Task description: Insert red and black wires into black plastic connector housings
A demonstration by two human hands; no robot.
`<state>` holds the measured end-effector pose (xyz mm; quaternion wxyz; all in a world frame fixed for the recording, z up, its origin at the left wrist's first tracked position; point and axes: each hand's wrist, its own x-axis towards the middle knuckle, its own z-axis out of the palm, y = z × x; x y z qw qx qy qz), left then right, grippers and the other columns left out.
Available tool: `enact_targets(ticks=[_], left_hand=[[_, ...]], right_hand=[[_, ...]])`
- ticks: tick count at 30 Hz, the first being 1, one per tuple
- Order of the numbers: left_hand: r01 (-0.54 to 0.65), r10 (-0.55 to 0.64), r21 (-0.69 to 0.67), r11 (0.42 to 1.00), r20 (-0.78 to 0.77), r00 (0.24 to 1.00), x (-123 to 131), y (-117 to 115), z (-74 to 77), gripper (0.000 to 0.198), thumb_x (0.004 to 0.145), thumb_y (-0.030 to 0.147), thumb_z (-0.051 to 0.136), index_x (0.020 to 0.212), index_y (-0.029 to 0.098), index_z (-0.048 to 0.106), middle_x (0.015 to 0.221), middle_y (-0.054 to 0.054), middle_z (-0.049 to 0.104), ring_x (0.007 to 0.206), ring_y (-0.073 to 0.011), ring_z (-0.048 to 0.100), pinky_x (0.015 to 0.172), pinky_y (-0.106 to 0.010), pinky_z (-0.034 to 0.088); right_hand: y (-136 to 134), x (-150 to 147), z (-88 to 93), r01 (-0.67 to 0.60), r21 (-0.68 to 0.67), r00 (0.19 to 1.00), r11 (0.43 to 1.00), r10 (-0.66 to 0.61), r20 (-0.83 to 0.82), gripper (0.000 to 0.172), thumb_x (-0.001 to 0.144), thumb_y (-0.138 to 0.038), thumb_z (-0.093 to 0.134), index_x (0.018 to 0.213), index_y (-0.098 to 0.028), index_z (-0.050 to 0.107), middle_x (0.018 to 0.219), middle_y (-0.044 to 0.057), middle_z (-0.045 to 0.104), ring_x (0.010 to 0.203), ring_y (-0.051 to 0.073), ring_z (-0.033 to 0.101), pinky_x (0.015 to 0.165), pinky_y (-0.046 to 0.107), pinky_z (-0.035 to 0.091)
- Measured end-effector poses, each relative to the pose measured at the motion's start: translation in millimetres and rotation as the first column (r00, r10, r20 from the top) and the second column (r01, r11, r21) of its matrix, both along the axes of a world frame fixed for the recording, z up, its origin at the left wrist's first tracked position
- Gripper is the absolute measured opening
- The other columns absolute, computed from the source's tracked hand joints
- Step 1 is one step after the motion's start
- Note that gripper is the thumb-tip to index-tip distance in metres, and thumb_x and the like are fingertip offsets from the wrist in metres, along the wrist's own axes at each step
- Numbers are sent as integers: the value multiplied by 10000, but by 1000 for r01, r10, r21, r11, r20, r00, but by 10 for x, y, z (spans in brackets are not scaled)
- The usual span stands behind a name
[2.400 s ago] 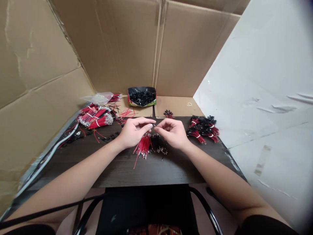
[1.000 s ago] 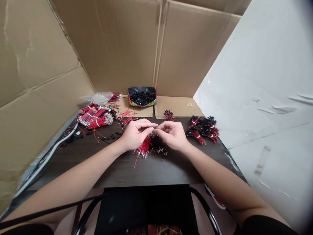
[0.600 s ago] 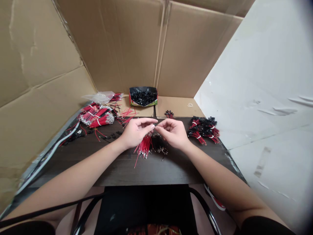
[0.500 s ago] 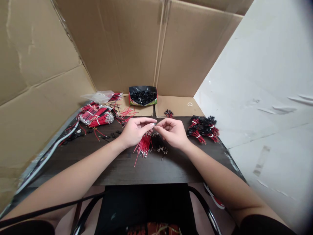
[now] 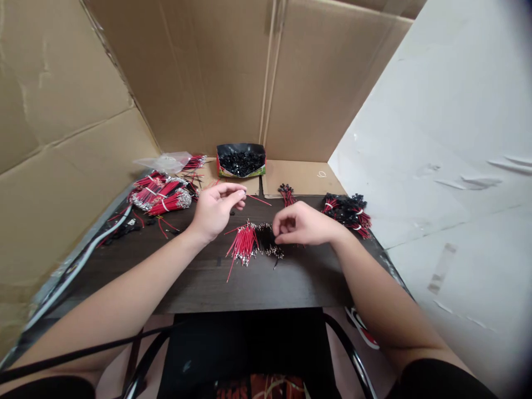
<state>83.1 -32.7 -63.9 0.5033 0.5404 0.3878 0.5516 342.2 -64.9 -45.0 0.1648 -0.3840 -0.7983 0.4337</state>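
Observation:
My left hand (image 5: pixel 218 209) pinches the end of a red wire (image 5: pixel 260 200), which sticks out to the right from its fingertips. To its right, my right hand (image 5: pixel 302 224) is lowered over the right edge of a pile of black wires (image 5: pixel 266 237), thumb and forefinger close together; what lies between them is too small to make out. A pile of loose red wires (image 5: pixel 244 244) with metal ends lies beside the black wires, below and between the hands.
Tied red wire bundles (image 5: pixel 160 194) lie at the left near a plastic bag (image 5: pixel 168 162). An open box (image 5: pixel 241 162) of small black parts stands at the back. Finished-looking black-and-red bundles (image 5: pixel 349 210) lie at the right, a smaller bunch (image 5: pixel 286 194) behind my right hand.
My hands have moved apart from their meeting point. The left went slightly left and up, exposing the red wire; the right came down to the black wires.

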Motion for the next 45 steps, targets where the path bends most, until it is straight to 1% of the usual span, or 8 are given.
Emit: enact_targets(ticks=[4,11,16,18,21,26,34,45], left_hand=[[-15,15,-9,1000,1,1000,15,-5,0,256,828,311,859,1007,131,824,870,-84,776,729,-156,698,727,-320,602],[27,-27,3,1000,-9,1000,42,-48,-19,291,832,319,870,1042,121,829,899,-99,791,740,-159,702,731,-328,613],[46,-45,26,999,-36,998,37,-68,2,316,833,333,890,1065,124,844,924,-103,805,749,-160,707,749,-331,625],[47,-45,36,998,-61,997,39,-84,19,326,829,343,901,1069,128,850,926,-102,813,742,-162,709,755,-336,633],[55,-53,31,998,-83,995,46,-109,38,329,832,344,904,1075,127,856,937,-110,825,743,-165,721,774,-343,645],[82,-81,9,997,-85,993,65,-141,25,351,809,343,921,1082,133,859,969,-127,838,738,-173,738,786,-364,663],[100,-99,4,995,-109,989,93,-170,-3,331,804,351,921,1062,150,871,882,-108,831,713,-180,742,742,-352,655],[113,-114,-12,994,-104,988,105,-202,30,316,792,335,922,1044,150,874,879,-110,835,693,-172,737,724,-336,645]], right_hand=[[-4,17,19,-300,23,951,954,296,93,90,805,-194,852,884,-229,878,673,-44,685,564,101,546,563,244,396],[-31,-111,-104,-317,101,947,943,309,82,191,742,-61,820,764,-247,859,623,-60,684,528,102,560,559,242,386],[-127,-92,76,-329,125,943,936,332,-6,122,882,-122,754,878,-212,836,802,-4,725,663,125,595,620,250,452],[-178,-114,150,-246,157,955,957,266,-128,82,949,-197,733,928,-199,813,909,31,728,752,143,626,666,263,500],[-208,-179,148,32,302,961,953,53,-270,118,1006,-280,708,954,-196,773,975,53,719,766,148,601,654,275,489],[-135,-265,-77,380,555,920,740,-238,-312,122,1054,-289,661,1024,-203,742,900,33,742,689,141,560,685,307,484],[-98,-296,-185,428,642,904,636,-279,-325,150,1077,-289,621,1050,-209,745,954,57,777,785,181,660,777,341,552],[-103,-307,-201,428,644,903,635,-266,-338,135,1067,-278,632,1050,-219,751,968,59,788,834,193,699,805,350,568]])
